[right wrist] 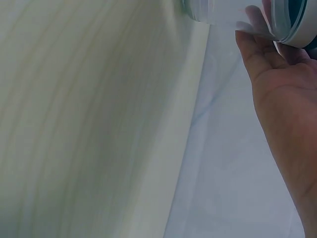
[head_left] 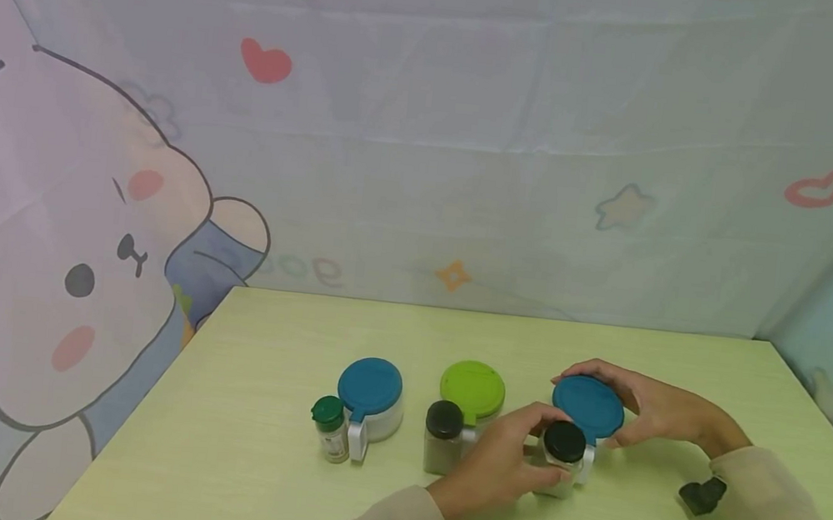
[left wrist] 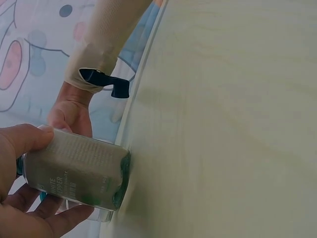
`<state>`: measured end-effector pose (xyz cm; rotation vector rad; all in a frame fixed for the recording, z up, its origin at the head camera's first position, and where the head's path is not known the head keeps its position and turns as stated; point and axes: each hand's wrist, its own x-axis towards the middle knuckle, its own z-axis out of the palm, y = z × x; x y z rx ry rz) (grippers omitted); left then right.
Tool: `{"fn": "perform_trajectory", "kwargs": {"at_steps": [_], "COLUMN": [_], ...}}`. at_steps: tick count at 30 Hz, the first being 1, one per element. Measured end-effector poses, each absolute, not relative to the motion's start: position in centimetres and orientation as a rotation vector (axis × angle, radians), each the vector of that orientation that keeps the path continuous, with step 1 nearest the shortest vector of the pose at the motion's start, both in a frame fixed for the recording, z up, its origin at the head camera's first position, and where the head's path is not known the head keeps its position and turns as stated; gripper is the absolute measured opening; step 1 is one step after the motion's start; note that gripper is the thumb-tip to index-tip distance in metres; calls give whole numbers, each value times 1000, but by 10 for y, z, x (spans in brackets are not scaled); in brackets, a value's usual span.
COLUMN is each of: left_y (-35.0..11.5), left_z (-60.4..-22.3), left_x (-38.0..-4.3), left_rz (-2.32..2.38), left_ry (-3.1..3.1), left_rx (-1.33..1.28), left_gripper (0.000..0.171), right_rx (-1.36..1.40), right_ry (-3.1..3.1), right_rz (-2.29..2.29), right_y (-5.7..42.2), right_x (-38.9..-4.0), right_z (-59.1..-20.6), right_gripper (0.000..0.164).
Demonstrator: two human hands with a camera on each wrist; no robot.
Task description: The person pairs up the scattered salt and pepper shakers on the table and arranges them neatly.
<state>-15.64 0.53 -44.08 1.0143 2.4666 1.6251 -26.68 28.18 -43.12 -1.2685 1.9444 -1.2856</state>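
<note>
My left hand (head_left: 490,466) grips a pepper bottle (head_left: 564,443) with a black cap, thumb on one side and fingers on the other. Its printed label faces the camera in the left wrist view, where the bottle (left wrist: 77,168) lies across the picture. Just behind it stands a clear jar with a blue lid (head_left: 589,404) and a white handle. Around that lid curl the fingers of my right hand (head_left: 661,409), holding the jar from its right side. In the right wrist view the jar (right wrist: 295,22) shows only partly at the top corner.
Left of my left hand stand a second black-capped bottle (head_left: 443,440) and a green-lidded jar (head_left: 473,388). Farther left are another blue-lidded jar (head_left: 370,389) and a small green-capped shaker (head_left: 331,429). All stand on a pale wooden table (head_left: 231,460) before a printed cloth (head_left: 425,169).
</note>
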Motion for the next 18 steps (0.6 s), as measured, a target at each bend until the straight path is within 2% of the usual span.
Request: {"fn": "perform_trajectory", "kwargs": {"at_steps": [11, 18], "left_y": [5, 6], "left_z": [-444, -442], "left_x": [-159, -159], "left_rz": [1664, 1603], "left_ry": [2432, 2503], "left_rx": [1029, 1017], "left_gripper": [51, 51], "right_rx": [-1251, -1113], "right_ry": [1907, 1957], "right_rz": [-1312, -1299], "right_y": [282, 284], "right_x": [-269, -267], "right_z": [-431, -431], "right_gripper": [79, 84]}}
